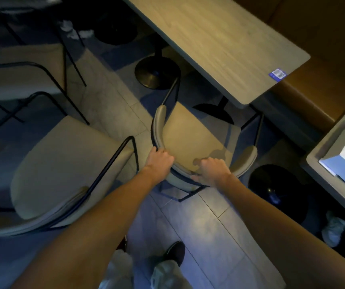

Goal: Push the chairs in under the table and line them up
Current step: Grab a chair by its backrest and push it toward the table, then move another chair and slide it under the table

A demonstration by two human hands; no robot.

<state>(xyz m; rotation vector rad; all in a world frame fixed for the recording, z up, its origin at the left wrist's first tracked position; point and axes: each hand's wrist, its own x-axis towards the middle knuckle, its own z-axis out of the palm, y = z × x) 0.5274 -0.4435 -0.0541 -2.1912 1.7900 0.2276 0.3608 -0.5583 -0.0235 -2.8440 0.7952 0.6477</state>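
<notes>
The left hand (159,158) and right hand (210,171) are both gripping the curved back of the beige padded chair (190,132), standing just outside the long wooden worktop (219,44), probably needing a straight push under.

Left chair (48,170) cropped; sticker (277,74) print unreadable

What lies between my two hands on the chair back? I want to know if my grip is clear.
Only a bare stretch of the chair backrest separates the left hand and right hand, per the head view.
</notes>
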